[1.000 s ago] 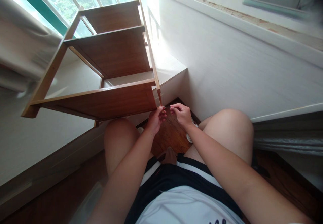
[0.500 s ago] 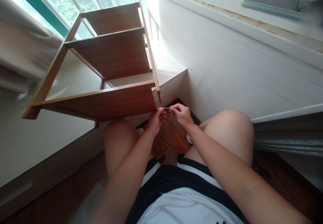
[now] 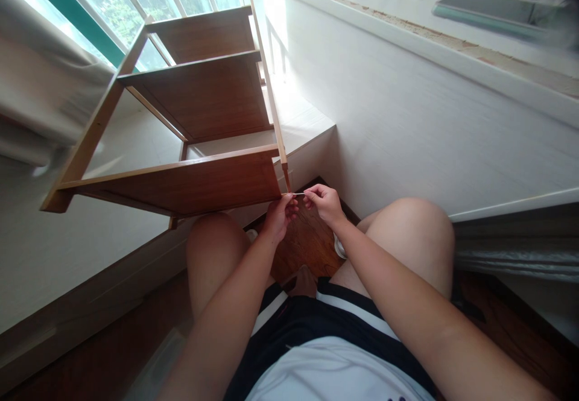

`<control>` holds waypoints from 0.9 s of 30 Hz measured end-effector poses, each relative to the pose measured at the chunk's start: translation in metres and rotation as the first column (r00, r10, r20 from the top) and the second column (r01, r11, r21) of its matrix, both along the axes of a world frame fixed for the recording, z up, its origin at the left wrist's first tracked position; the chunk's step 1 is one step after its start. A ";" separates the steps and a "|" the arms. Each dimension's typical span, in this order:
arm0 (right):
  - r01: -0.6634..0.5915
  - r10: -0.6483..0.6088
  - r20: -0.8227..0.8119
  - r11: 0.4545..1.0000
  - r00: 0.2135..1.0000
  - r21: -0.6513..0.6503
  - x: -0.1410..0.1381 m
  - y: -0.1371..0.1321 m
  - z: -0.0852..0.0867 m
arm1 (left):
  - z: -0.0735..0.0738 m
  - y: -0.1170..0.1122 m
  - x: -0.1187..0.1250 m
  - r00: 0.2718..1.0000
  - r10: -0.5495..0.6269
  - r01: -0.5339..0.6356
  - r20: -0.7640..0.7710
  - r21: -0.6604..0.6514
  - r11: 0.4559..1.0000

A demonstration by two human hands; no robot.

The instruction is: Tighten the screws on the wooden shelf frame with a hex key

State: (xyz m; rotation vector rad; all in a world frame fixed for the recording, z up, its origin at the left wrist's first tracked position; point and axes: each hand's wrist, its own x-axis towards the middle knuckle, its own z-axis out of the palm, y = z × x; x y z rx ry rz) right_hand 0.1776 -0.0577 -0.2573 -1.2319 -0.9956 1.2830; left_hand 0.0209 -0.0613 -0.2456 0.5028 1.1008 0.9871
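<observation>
A brown wooden shelf rack [image 3: 194, 96] with three boards lies tipped on its side in front of me. At the near right corner of its lowest board, my left hand [image 3: 281, 215] is closed in a pinch around the left end of a thin metal rod [image 3: 298, 193]. My right hand [image 3: 324, 203] pinches the rod's other end between thumb and fingers. The rod lies nearly level and meets the rack close to the end of its slim right rail [image 3: 281, 148]. The exact tip and what it touches are hidden by my left fingers.
A white counter [image 3: 384, 87] with a worn edge runs along the right, with a dark flat phone-like device [image 3: 493, 12] on top. Window and grey curtain [image 3: 45, 81] stand at the left. My knees flank the dark wooden floor [image 3: 307, 238]. A white ledge [image 3: 312, 120] supports the rack's far side.
My right hand has shifted very slightly left, and less of the rod shows between the hands. The rack and my left hand stay in place.
</observation>
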 end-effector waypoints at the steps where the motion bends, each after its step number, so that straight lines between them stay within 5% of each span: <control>1: -0.012 0.012 -0.011 1.000 1.000 -0.005 0.000 0.000 0.000 | 0.000 0.000 0.000 1.000 0.001 -0.001 0.000 -0.001 1.000; 13: -0.100 0.085 -0.150 0.990 0.985 -0.095 -0.006 0.003 0.002 | 0.001 -0.001 0.001 1.000 -0.008 0.008 0.008 0.005 1.000; 27: -0.056 0.029 -0.181 0.988 0.983 -0.146 -0.011 0.004 0.004 | 0.001 -0.001 0.001 1.000 -0.008 0.008 0.000 0.000 1.000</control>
